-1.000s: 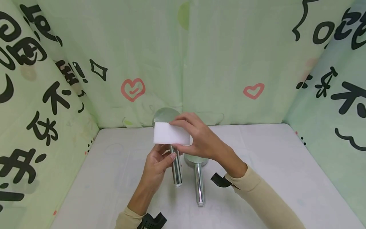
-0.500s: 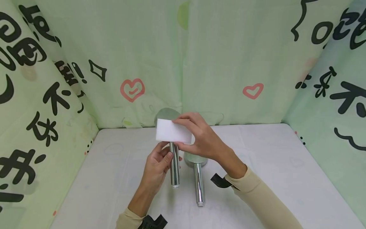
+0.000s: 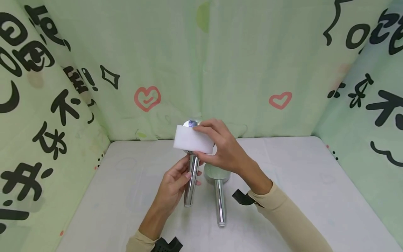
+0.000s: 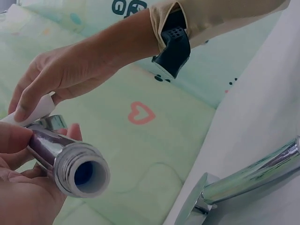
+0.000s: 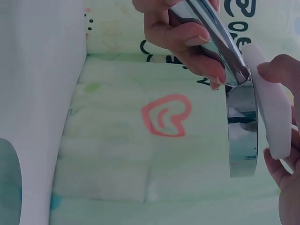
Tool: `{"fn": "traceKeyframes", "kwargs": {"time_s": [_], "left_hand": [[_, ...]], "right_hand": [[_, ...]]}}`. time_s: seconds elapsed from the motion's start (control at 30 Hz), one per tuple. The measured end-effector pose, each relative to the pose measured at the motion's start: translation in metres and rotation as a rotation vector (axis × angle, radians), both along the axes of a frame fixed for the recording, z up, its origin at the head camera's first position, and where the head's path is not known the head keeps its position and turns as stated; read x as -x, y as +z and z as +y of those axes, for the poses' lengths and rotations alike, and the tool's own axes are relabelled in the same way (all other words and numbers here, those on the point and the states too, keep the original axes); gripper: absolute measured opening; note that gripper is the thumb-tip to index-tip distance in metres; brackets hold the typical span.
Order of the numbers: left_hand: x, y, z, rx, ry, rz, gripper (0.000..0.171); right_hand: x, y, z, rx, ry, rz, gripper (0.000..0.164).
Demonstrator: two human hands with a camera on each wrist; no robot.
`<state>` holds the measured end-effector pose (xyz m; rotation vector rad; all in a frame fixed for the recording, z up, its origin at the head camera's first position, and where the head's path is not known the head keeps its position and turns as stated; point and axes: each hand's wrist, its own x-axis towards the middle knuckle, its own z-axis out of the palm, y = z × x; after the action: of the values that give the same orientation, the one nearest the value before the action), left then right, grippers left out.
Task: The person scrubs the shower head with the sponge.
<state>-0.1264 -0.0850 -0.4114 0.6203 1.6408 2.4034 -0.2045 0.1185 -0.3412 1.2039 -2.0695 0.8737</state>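
My left hand [image 3: 172, 182] holds a chrome handheld shower head [image 3: 192, 180] by its handle, head end up and handle slanting down. The handle's threaded, hollow end [image 4: 86, 176] faces the left wrist view. Between thumb and fingers, my right hand [image 3: 223, 147] pinches a white block-shaped sponge [image 3: 193, 139] by its right end. In the head view, the sponge covers most of the round head. From the right wrist view, the sponge [image 5: 274, 112] stands alongside the flat side of the shower head [image 5: 242, 140], very near it.
A second chrome shower head [image 3: 220, 203] lies on the white-covered table [image 3: 277, 196], to the right of the held one, with its handle toward me. Green curtains [image 3: 239, 70] with black writing and red hearts hang at the back and both sides.
The held shower head has turned, so a shiny part shows above the sponge instead of the wide disc, and its handle end has swung left. The sponge has shifted slightly up and right.
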Motion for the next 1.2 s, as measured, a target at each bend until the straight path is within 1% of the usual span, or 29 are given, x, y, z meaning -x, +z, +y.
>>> {"fn": "traceKeyframes", "kwargs": {"time_s": [0.1, 0.17, 0.27, 0.37, 0.5, 0.63, 0.73, 0.8, 1.0, 1.2], "left_hand": [[0.001, -0.001, 0.000, -0.029, -0.033, 0.024, 0.053], [0.002, -0.002, 0.001, -0.047, -0.034, 0.029, 0.052], [0.002, -0.003, 0.001, -0.059, -0.009, 0.021, 0.052], [0.004, -0.004, 0.002, -0.057, 0.038, 0.008, 0.052], [0.004, -0.004, 0.003, -0.060, 0.085, -0.022, 0.055], [0.003, -0.002, 0.004, -0.094, 0.085, -0.075, 0.056], [0.003, -0.002, 0.005, -0.109, 0.090, -0.102, 0.056], [0.003, -0.002, 0.006, -0.103, 0.113, -0.109, 0.056], [0.005, -0.003, 0.009, -0.027, 0.209, -0.118, 0.057], [0.005, -0.003, 0.011, 0.027, 0.263, -0.117, 0.059]], "right_hand": [[-0.001, -0.001, 0.002, 0.007, -0.002, -0.006, 0.060], [-0.001, -0.001, 0.004, 0.011, -0.007, -0.011, 0.060], [-0.003, -0.001, 0.006, 0.014, -0.020, -0.024, 0.062], [-0.004, -0.002, 0.008, 0.010, -0.027, -0.029, 0.063], [-0.004, -0.003, 0.008, -0.001, -0.003, -0.015, 0.060], [-0.004, -0.005, 0.006, -0.021, 0.045, 0.024, 0.056], [-0.004, -0.007, 0.006, -0.038, 0.064, 0.057, 0.055], [-0.004, -0.007, 0.006, -0.047, 0.066, 0.076, 0.055], [-0.004, -0.005, 0.007, -0.068, 0.031, 0.128, 0.054], [-0.003, 0.001, 0.006, -0.074, -0.003, 0.144, 0.055]]}}
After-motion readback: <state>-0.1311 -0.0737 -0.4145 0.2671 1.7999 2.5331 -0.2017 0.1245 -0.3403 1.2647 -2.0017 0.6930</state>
